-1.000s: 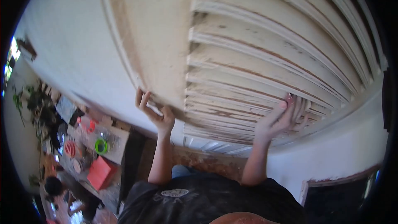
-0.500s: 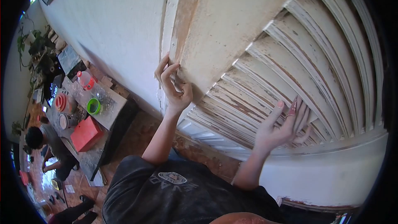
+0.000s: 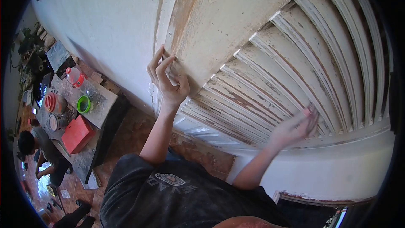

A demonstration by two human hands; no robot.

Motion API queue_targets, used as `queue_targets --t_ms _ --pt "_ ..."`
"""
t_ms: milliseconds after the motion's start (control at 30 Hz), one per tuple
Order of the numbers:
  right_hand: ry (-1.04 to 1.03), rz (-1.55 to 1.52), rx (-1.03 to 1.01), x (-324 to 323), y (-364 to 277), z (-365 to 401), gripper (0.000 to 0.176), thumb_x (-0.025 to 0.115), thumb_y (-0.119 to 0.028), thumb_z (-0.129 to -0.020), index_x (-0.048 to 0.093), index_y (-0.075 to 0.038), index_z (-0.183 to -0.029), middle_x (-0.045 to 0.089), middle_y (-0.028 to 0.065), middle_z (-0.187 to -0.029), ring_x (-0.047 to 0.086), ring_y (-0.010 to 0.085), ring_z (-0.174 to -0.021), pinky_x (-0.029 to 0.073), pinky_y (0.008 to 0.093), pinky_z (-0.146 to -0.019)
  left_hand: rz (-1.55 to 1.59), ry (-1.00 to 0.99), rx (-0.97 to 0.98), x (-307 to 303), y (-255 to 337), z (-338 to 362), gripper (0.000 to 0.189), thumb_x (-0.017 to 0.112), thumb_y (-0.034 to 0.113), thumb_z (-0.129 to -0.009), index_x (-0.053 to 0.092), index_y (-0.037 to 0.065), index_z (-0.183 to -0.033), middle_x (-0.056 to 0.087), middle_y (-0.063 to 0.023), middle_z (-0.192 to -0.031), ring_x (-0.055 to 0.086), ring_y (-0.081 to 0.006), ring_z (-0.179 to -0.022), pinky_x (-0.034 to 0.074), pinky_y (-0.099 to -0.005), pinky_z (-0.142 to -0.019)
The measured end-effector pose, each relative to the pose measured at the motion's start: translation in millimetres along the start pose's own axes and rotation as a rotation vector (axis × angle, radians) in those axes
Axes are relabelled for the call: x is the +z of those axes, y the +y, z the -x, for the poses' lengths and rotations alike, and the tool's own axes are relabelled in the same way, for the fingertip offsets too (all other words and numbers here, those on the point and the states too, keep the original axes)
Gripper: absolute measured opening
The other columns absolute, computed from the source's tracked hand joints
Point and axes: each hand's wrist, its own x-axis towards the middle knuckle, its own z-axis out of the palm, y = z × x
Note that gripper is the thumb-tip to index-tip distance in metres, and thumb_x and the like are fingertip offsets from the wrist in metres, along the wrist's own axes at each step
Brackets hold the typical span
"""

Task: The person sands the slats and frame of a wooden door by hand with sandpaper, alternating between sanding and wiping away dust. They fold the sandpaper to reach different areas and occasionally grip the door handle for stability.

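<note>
Shutter (image 3: 278, 55): one, old cream paint flaking to bare wood, right in front of you and filling the upper picture, both hands on it. It has a plain stile (image 3: 219, 17) with its long axis running up from your left hand toward the top edge. The slats (image 3: 253, 93) fan off to the right of the stile, their long axes going from low centre to upper right. More than ten slats show, but the exact count is not readable where they crowd together at the lower end. Left hand (image 3: 167, 83): clamped on the stile's outer edge, fingers curled round the lip next to the wall (image 3: 105, 25), thumb on the front face. Right hand (image 3: 295, 127): laid against the slats low on the right and motion-blurred, with a pinkish bit at the fingertips. You cannot tell whether it grips something or is just pressing flat. The left hand is nearer the stile and the right is nearer the slats, the two well apart with slats between them. Both arms reach up from your dark shirt at the bottom. Far lower left, well apart from the shutter, is one tabletop (image 3: 107, 112) against the wall, standing on a brown floor (image 3: 135, 133). On it are one red box (image 3: 77, 134), one green cup (image 3: 83, 104), one bottle (image 3: 75, 76) with a red cap, and other clutter too small to name. One other person (image 3: 37, 148) is bent over beyond the tabletop, hands not readable.
</note>
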Motion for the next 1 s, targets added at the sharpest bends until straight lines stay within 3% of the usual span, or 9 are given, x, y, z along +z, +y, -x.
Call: queue_targets --t_ms 133,200,467,567,633,667,733,900,1000 --pt "-0.164 -0.18 -0.099 24.6 -80.4 -2.6 0.031 0.044 -0.017 -0.104 0.069 0.0 -0.113 0.068 0.0198 -0.114 0.061 0.0329 -0.111 0.043 0.0449 -0.096 -0.122 0.04 0.078 -1.4 1.4 -1.2 0.059 0.049 -0.005 -0.063 0.055 0.003 -0.121 0.052 -0.0244 -0.137 0.05 -0.0357 -0.123 0.035 -0.0446 -0.106" --pt "-0.046 -0.357 -0.264 46.2 -112.0 0.8 0.03 0.045 -0.015 -0.103 0.069 -0.001 -0.115 0.069 0.0166 -0.113 0.063 0.0293 -0.107 0.043 0.0446 -0.095 -0.184 0.036 0.114 -7.1 3.9 -3.7 0.059 0.051 -0.003 -0.063 0.056 0.006 -0.121 0.054 -0.0229 -0.138 0.053 -0.0331 -0.119 0.036 -0.043 -0.101" --pt "-0.019 -0.179 -0.004 9.0 5.6 7.3 0.033 0.044 -0.016 -0.105 0.064 0.01 -0.107 0.065 0.0231 -0.106 0.059 0.0386 -0.102 0.042 0.0495 -0.096 -0.152 0.039 0.031 1.5 7.2 1.6 0.055 0.046 -0.007 -0.067 0.054 0.0 -0.12 0.052 -0.0255 -0.138 0.049 -0.0383 -0.126 0.036 -0.0459 -0.107" --pt "-0.086 -0.147 0.047 9.8 -36.3 6.7 0.034 0.043 -0.017 -0.104 0.064 0.007 -0.113 0.065 0.0227 -0.114 0.058 0.0391 -0.109 0.041 0.0504 -0.098 -0.153 0.051 -0.002 -2.6 13.3 9.6 0.055 0.044 -0.008 -0.068 0.054 0.0 -0.121 0.052 -0.0257 -0.138 0.05 -0.039 -0.125 0.036 -0.0468 -0.107" --pt "-0.148 -0.489 -0.211 29.9 -122.4 5.9 0.039 0.038 -0.02 -0.104 0.063 -0.001 -0.127 0.063 0.02 -0.126 0.057 0.0362 -0.122 0.032 0.0504 -0.111 -0.151 0.052 0.004 -2.1 15.9 5.2 0.056 0.044 -0.007 -0.067 0.053 -0.001 -0.122 0.052 -0.0254 -0.137 0.051 -0.0389 -0.123 0.036 -0.0472 -0.107" --pt "-0.151 -0.336 -0.202 26.9 -134.7 10.7 0.04 0.039 -0.021 -0.104 0.062 0.0 -0.129 0.063 0.0179 -0.13 0.057 0.0344 -0.124 0.034 0.0481 -0.11 -0.142 0.049 0.014 -4.5 16.3 5.5 0.056 0.044 -0.007 -0.067 0.053 -0.001 -0.122 0.052 -0.0254 -0.137 0.051 -0.0389 -0.123 0.036 -0.0472 -0.107" --pt "-0.212 -0.398 -0.254 25.4 -105.8 8.6 0.04 0.038 -0.019 -0.104 0.063 0.002 -0.127 0.064 0.0181 -0.128 0.057 0.0347 -0.123 0.037 0.0472 -0.108 -0.263 -0.009 0.062 -9.2 13.7 2.7 0.056 0.043 -0.007 -0.067 0.054 -0.001 -0.122 0.053 -0.025 -0.137 0.051 -0.0391 -0.122 0.037 -0.0475 -0.106" --pt "-0.035 -0.126 0.065 -4.3 24.7 8.0 0.03 0.043 -0.01 -0.101 0.068 0.003 -0.112 0.066 0.0204 -0.107 0.058 0.0367 -0.112 0.033 0.0558 -0.11 -0.129 0.039 0.065 1.6 4.8 0.3 0.058 0.041 -0.01 -0.065 0.052 -0.002 -0.122 0.049 -0.027 -0.138 0.049 -0.0396 -0.125 0.036 -0.0475 -0.11" --pt "0.027 -0.08 0.092 6.0 19.8 6.6 0.027 0.045 -0.007 -0.099 0.067 0.003 -0.11 0.065 0.0198 -0.103 0.058 0.0366 -0.107 0.035 0.0587 -0.107 -0.126 0.037 0.058 1.7 3.4 1.3 0.059 0.04 -0.011 -0.065 0.051 -0.002 -0.122 0.048 -0.028 -0.138 0.048 -0.0402 -0.127 0.035 -0.0477 -0.112"
